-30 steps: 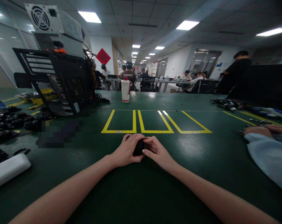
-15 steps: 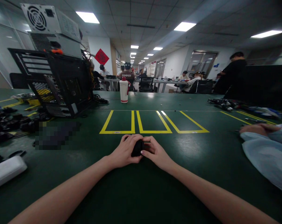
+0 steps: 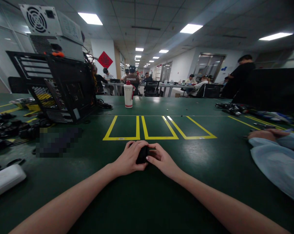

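Observation:
A small, dark black object (image 3: 142, 155) with a boxy outline is between my hands, low over the green table (image 3: 147, 201). I cannot make out its kind, as fingers cover much of it. My left hand (image 3: 129, 159) wraps over its top and left side, thumb low in front. From the right, my right hand (image 3: 162, 160) curves in with thumb and fingertips at the object's right edge. Just beyond both hands are yellow tape outlines (image 3: 121, 138) on the tabletop.
At left stand a black computer case (image 3: 64, 87) with power supplies (image 3: 53, 24) on top, cables (image 3: 5, 130) and a white object (image 3: 6, 180). A white bottle (image 3: 128, 96) stands farther back. Another person's sleeved arm (image 3: 274, 159) rests at right; cables (image 3: 234, 109) lie behind it.
The whole view has shifted very slightly. Both hands keep nearly the same hold on the black object.

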`<state>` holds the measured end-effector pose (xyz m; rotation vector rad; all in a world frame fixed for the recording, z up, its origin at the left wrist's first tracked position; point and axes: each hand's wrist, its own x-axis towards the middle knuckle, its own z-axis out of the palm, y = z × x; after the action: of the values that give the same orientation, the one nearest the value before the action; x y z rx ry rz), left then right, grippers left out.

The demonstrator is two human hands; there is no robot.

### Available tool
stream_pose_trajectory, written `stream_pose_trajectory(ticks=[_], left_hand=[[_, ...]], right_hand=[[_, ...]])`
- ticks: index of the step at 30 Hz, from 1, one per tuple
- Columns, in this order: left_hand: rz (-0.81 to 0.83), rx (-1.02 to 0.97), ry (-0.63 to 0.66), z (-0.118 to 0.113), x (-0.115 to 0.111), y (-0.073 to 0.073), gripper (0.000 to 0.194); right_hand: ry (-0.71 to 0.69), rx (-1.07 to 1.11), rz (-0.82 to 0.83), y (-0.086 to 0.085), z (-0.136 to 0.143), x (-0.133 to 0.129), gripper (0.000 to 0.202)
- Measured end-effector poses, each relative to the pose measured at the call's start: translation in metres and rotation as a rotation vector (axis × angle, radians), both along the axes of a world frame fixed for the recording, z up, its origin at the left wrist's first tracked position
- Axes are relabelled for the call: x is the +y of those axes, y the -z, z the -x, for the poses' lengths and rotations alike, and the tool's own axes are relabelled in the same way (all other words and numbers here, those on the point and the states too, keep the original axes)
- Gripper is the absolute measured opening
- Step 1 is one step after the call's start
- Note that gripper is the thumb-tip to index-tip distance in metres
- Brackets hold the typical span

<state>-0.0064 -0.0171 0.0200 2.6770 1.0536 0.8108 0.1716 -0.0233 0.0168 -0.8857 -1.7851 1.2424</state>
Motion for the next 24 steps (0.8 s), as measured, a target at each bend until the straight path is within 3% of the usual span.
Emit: stream_pose_trajectory(ticks=[9, 16, 24], left_hand=[[-0.001, 0.005, 0.0, 0.0012, 0.0004, 0.0002, 0.063], [-0.014, 0.009, -0.011, 0.0004, 0.0012, 0.0021, 0.062], [0.001, 0.008, 0.009, 0.0011, 0.0001, 0.0002, 0.061]], right_hand=[[0.015, 0.047, -0.047, 0.0028, 0.0011, 0.0004, 0.017], [0.023, 0.038, -0.005, 0.0021, 0.0015, 0.0012, 0.029], [0.005, 0.081, -0.064, 0.0062, 0.0016, 0.0003, 0.022]])
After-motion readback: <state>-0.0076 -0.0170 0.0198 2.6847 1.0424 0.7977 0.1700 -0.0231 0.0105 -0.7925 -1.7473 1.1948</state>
